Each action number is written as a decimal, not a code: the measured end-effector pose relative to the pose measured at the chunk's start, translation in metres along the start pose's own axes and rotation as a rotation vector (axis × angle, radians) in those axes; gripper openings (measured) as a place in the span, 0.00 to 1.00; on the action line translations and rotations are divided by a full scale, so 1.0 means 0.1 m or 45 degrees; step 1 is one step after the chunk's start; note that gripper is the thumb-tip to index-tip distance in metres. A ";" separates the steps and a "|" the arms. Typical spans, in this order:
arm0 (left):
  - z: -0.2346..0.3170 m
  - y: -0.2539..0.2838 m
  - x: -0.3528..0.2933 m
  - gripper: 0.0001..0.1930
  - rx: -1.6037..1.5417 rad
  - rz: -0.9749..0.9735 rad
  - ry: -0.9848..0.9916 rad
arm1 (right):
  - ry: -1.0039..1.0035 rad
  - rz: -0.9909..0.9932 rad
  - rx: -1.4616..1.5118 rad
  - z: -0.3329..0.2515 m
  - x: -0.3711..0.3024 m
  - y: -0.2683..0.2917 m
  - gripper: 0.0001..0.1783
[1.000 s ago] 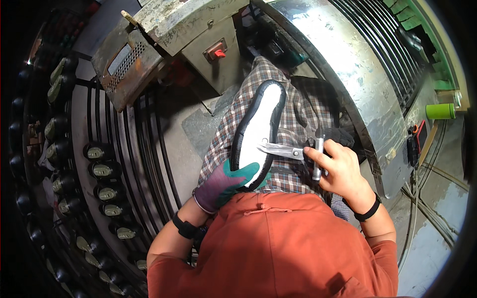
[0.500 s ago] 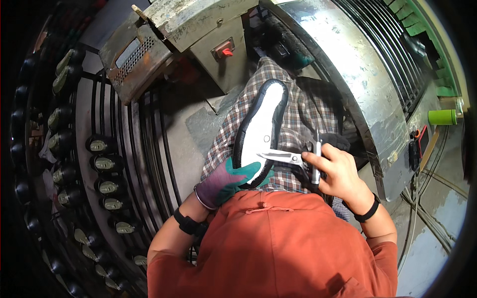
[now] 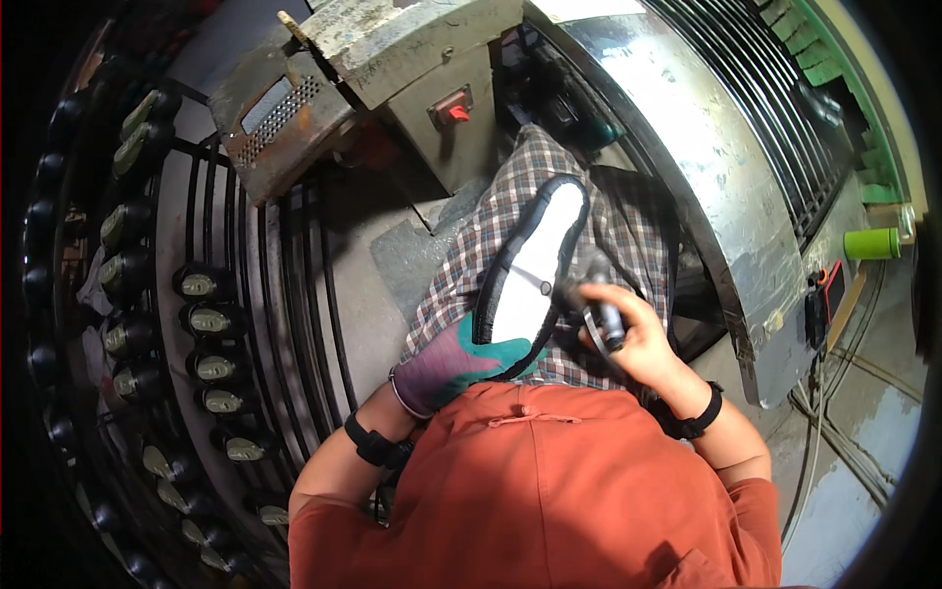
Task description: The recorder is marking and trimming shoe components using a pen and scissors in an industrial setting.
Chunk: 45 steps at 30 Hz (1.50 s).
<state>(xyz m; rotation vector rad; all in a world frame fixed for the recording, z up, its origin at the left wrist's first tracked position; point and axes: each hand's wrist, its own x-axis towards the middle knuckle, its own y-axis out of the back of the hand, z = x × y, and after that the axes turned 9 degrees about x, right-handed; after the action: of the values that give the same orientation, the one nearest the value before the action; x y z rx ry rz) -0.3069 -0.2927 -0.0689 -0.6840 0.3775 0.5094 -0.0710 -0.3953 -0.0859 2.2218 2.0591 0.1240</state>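
Note:
A shoe (image 3: 526,281), sole side up, lies across my lap, showing a white bottom inside a black gathered rim. My left hand (image 3: 453,361), in a purple and green work glove, wraps round its heel end and holds it. A small round mark shows on the white bottom. In my bare right hand (image 3: 638,339) is a pliers-like metal hand tool (image 3: 610,322) with a dark grip. Motion blurs its front part, beside the shoe's right edge; whether it touches cannot be told. The fingers of this hand are curled round the tool.
Racks of dark shoes on rods (image 3: 211,319) stand on my left. Ahead is a worn metal machine (image 3: 432,108) with a red switch (image 3: 456,113). A shiny metal surface (image 3: 687,108) curves along the right, with a green cylinder (image 3: 871,243) and red-handled scissors (image 3: 832,285) beyond it.
The tool's pointed silver jaw lay over the white bottom; now the tool has turned and blurred beside it. The shoe has shifted slightly right in the picture, still in my left hand.

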 end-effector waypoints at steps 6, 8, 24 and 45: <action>0.28 0.18 -0.13 0.31 0.947 0.063 -0.140 | -0.335 0.441 1.405 0.19 0.17 0.43 0.20; 0.24 0.41 -0.02 0.32 1.715 0.329 -0.376 | -0.469 0.656 1.030 -0.01 0.21 0.28 0.18; -0.16 0.09 -0.10 0.31 -0.419 0.418 -0.166 | -0.615 0.203 0.983 0.06 0.09 -0.10 0.35; -2.23 2.85 -1.33 0.20 -0.861 2.093 -0.624 | -0.344 0.196 -0.130 0.37 0.22 0.01 0.24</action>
<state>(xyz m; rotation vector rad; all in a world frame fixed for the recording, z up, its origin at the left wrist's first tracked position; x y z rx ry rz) -0.6107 -0.2979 -0.3064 -0.7378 0.2206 2.3955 -0.0631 -0.3739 -0.1232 2.1954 1.7061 -0.0548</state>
